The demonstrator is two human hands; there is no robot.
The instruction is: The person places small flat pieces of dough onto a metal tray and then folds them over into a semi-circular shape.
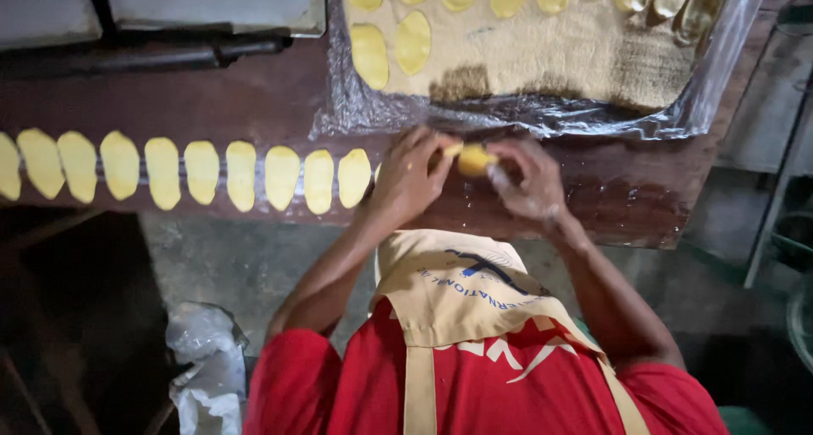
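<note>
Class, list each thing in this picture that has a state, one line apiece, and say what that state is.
left hand: fingers pinched on the dough lump
right hand: fingers curled on the dough lump
dough lump: thick, not flattened, held between both hands
row of dough ovals: pressed flat, lying side by side on the wooden table
plastic sheet: crumpled at its edge
tray: partly filled with flat ovals

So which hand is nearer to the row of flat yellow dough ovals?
The left hand: it is just beside the end of the row of ovals. The right hand is farther away, beyond the small dough piece.
</note>
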